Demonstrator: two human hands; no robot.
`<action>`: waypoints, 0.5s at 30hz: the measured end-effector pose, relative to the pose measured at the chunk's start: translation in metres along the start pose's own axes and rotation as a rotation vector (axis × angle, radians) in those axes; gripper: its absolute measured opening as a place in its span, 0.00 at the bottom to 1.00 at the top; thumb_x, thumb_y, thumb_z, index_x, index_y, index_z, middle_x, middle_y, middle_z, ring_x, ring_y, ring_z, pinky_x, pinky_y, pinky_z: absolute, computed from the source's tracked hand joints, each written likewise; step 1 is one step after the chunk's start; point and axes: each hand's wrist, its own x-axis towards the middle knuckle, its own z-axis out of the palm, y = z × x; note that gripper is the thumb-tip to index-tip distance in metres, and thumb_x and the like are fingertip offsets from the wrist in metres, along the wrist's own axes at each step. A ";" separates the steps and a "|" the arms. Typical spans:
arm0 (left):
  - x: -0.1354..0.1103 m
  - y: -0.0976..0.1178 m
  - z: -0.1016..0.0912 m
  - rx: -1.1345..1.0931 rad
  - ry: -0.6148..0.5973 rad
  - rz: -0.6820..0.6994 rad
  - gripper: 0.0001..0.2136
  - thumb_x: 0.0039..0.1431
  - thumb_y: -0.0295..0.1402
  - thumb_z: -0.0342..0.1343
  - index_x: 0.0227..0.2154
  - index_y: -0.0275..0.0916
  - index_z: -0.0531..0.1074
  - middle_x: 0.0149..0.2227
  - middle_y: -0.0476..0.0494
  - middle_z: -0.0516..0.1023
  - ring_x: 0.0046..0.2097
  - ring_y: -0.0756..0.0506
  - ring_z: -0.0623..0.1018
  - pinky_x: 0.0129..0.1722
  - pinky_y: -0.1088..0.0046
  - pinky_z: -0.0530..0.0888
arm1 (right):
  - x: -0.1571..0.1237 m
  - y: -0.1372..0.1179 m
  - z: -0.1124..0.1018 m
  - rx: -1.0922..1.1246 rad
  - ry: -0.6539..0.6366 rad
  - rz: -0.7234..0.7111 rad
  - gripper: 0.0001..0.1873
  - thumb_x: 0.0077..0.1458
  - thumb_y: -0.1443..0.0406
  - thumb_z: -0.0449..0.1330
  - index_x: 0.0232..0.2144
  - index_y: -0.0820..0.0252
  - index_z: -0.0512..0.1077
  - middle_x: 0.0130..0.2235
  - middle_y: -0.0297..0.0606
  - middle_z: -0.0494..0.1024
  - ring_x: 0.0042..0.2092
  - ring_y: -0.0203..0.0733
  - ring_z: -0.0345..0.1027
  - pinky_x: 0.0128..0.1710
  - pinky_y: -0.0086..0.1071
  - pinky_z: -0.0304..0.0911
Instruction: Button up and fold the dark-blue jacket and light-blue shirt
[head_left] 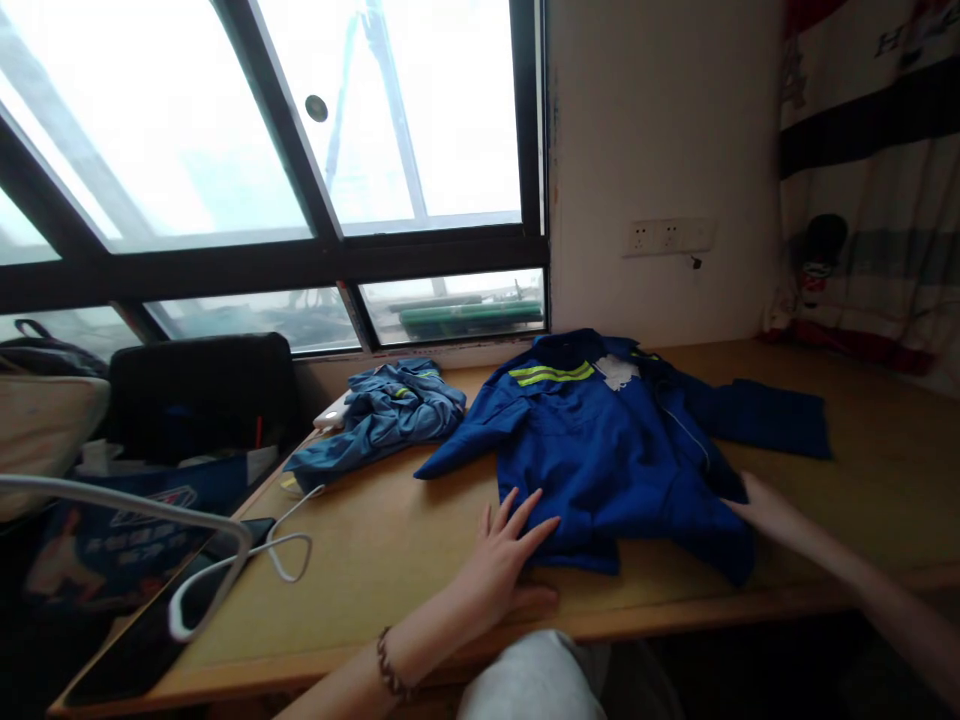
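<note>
A blue jacket (592, 460) lay spread on the table (360, 580), its collar towards the wall below the window (442, 120) and its hem near the front edge; yellow-green stripes (551, 374) crossed the upper part, with a ragged white patch (618, 372) just beside them; one sleeve slanted out to the left, while the other stretched right across the tabletop.

The left hand (499, 560) was open at the jacket's lower left edge, fingers spread and fingertips over the cloth, gripping nothing; a brown bracelet (384, 665) circled that wrist. The right hand (765, 508) was at the lower right edge, its fingers partly hidden by the fabric; whether they pinched it or only touched it could not be told.

Left of the jacket a bunched, paler blue garment (394, 410) lay near the window, with a small white object (331, 412) just beside it; a thin white cable (300, 538) looped nearer the front; a dark flat slab (139, 645) lay along the table's left edge; a wall socket (670, 236) sat right of the window, and a striped curtain (862, 220) hung farther right.
</note>
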 end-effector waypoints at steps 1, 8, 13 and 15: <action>0.004 0.001 0.000 0.001 0.014 0.034 0.25 0.48 0.45 0.53 0.51 0.51 0.59 0.58 0.43 0.54 0.60 0.34 0.46 0.53 0.43 0.42 | -0.001 -0.001 0.003 0.107 -0.035 0.005 0.22 0.42 0.56 0.53 0.40 0.60 0.67 0.38 0.47 0.74 0.43 0.57 0.67 0.40 0.45 0.63; 0.041 -0.031 -0.046 -0.401 0.447 -0.261 0.16 0.56 0.41 0.41 0.26 0.36 0.69 0.26 0.46 0.72 0.31 0.48 0.69 0.37 0.70 0.68 | 0.018 -0.010 -0.066 0.615 0.188 0.352 0.20 0.42 0.59 0.53 0.39 0.60 0.69 0.35 0.48 0.75 0.36 0.54 0.70 0.31 0.40 0.66; 0.045 -0.059 -0.112 -0.772 0.830 -0.373 0.17 0.53 0.44 0.44 0.34 0.34 0.67 0.28 0.47 0.72 0.32 0.48 0.71 0.33 0.72 0.68 | 0.025 -0.049 -0.179 0.837 0.503 0.292 0.33 0.44 0.57 0.54 0.55 0.56 0.55 0.56 0.49 0.57 0.47 0.56 0.62 0.31 0.39 0.65; 0.041 -0.068 -0.130 -0.760 0.879 -0.392 0.16 0.54 0.41 0.43 0.36 0.35 0.67 0.31 0.47 0.73 0.36 0.48 0.71 0.37 0.71 0.68 | 0.016 -0.086 -0.202 0.732 0.620 0.119 0.31 0.46 0.56 0.53 0.54 0.54 0.56 0.56 0.47 0.58 0.49 0.56 0.60 0.33 0.41 0.62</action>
